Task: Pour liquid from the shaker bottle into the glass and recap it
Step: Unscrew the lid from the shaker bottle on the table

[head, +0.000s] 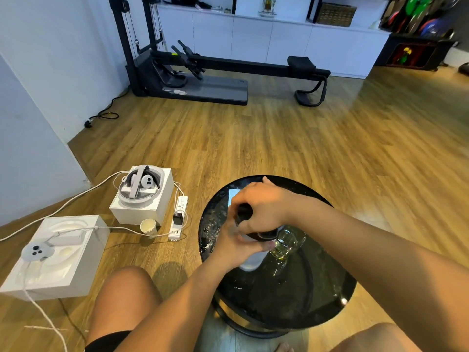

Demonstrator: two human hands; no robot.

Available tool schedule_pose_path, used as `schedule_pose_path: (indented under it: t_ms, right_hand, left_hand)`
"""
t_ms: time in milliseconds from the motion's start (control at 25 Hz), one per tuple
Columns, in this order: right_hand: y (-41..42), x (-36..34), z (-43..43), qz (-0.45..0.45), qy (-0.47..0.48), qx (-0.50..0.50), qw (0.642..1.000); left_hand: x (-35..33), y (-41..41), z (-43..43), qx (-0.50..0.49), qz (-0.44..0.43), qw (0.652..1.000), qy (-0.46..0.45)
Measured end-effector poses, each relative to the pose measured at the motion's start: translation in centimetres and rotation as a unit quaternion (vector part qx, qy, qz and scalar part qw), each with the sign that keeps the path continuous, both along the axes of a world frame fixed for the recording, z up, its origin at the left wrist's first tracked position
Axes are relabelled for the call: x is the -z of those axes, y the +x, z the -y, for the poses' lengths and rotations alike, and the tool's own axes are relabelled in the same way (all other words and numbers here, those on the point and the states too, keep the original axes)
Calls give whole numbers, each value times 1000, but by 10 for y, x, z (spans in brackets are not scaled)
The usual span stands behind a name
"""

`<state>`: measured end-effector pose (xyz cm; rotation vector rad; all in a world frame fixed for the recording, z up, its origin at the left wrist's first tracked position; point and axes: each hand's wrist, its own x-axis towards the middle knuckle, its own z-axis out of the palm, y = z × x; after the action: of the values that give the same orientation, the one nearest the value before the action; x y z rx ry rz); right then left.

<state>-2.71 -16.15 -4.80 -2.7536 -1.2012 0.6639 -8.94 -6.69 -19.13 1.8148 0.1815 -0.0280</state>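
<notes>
Right hand point(264, 207): we see it clenched from above over the dark cap point(264, 235) of the shaker bottle point(250, 262), fingers curled down around the cap's edge.
Left hand point(233, 247): we see it wrapped around the upper body of the bottle, directly beneath our right hand; its thumb reaches across toward the glass.
Shaker bottle: it stands upright on the table, white body showing only below our left hand, most of it hidden by both hands.
Cap: it sits on top of the bottle under our right palm; we cannot tell whether it is fully seated.
Glass point(286, 245): clear, it stands just beside the bottle, at the thumb side of our left hand and under our right wrist; a little yellowish liquid shows in its bowl. We cannot tell whether glass and bottle touch.
Table point(317, 301): round, black and glossy, beneath both hands, with wet drops on its surface beyond our left hand.
Floor items: well apart from our left hand, out past the forearm, we see a paper cup point(148, 226), a power strip point(179, 217), and two white boxes, the far one holding a headset point(140, 185), the near one point(61, 255) with a controller point(36, 252) on it.
Knees: our bare legs frame the table, close below both forearms.
</notes>
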Motion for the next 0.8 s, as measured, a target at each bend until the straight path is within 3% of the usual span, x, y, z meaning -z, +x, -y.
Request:
schedule_pose_path:
  t_ms: [80, 200, 280, 400, 520, 600, 680, 800]
  right_hand:
    - [-2, 0, -2, 45, 19, 36, 998]
    - [1, 7, -4, 135, -134, 151, 970]
    - [2, 8, -3, 79, -126, 129, 980]
    - [1, -3, 2, -42, -13, 19, 999]
    - [5, -3, 4, -44, 76, 54, 995]
    - [8, -1, 4, 49, -18, 115, 992]
    - [5, 5, 3, 79, -133, 146, 977]
    - [3, 3, 0, 18, -65, 62, 996]
  left_hand:
    - [1, 0, 0, -6, -7, 1000, -14]
    - [2, -1, -2, 6, -10, 1000, -13]
    - [1, -1, -2, 7, -6, 1000, -5]
    - [-1, -1, -1, 2, 1, 1000, -4]
    - [-2, -1, 0, 6, -1, 1000, -10]
    - [0, 0, 1, 4, -8, 1000, -12]
    - [0, 0, 1, 12, -13, 1000, -13]
    - [1, 0, 0, 10, 0, 1000, -7]
